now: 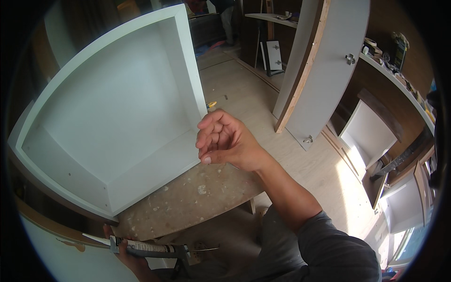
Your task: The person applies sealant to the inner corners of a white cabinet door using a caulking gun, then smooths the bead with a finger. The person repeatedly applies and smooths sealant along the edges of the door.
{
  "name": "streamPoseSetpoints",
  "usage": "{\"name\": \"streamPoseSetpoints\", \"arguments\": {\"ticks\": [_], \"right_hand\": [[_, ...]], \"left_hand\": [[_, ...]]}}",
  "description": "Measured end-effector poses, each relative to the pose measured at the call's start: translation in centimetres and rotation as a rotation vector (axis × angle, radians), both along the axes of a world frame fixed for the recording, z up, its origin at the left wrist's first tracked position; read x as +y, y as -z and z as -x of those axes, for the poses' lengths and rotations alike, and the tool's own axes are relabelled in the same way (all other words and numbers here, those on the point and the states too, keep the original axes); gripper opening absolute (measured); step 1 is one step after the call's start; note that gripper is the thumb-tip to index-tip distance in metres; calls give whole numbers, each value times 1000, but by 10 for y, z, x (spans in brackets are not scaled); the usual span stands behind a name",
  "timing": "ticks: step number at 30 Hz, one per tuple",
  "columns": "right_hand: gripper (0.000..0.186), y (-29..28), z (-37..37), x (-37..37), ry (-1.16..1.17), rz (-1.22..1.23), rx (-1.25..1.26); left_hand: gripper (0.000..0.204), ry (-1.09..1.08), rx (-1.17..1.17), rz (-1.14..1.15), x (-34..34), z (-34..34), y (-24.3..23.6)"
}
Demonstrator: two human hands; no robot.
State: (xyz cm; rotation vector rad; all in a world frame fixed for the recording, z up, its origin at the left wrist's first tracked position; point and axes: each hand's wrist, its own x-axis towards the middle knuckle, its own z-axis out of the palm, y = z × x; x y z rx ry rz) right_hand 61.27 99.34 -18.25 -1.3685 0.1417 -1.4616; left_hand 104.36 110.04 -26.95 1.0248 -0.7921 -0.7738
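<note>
My right hand (pixel 224 141) is held up near the lower right corner of a white box-shaped cabinet (pixel 127 70). Its fingers are loosely curled and the palm shows nothing in it; the thumb tip lies close to the index fingertip. At the lower left, my left hand (pixel 133 264) grips a caulking gun (pixel 150 249) loaded with a printed tube, its pale nozzle pointing left. Part of that hand is hidden behind the gun. The cabinet, open toward me, rests tilted on a worn board (pixel 197 197) spotted with pale marks.
Tall grey panels with a wooden edge strip (pixel 305 70) and metal hinges stand at the right. Beyond them, a shelf (pixel 399 80) bears rolls of tape and other items. More white cabinets (pixel 369 129) sit on the floor. A person (pixel 226 21) is partly visible at the back.
</note>
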Motion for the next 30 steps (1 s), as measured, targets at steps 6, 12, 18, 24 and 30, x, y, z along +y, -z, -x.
{"name": "streamPoseSetpoints", "arguments": {"ticks": [6, 12, 18, 24, 30], "right_hand": [[50, -5, -5, 8, 110, -38, 110], [51, -5, -4, 6, 109, -23, 128], [61, -6, -4, 10, 137, -30, 162], [70, -10, -6, 15, 158, -63, 166], [84, -11, -7, 16, 151, -92, 153]], "left_hand": [[91, 8, -6, -4, 1, 3, -3], [92, 15, -9, -1, 0, 5, -5], [91, 5, -29, 3, -1, 0, 1], [90, 18, 12, -11, -3, -8, 7], [90, 0, 16, -37, -1, -5, 5]]}}
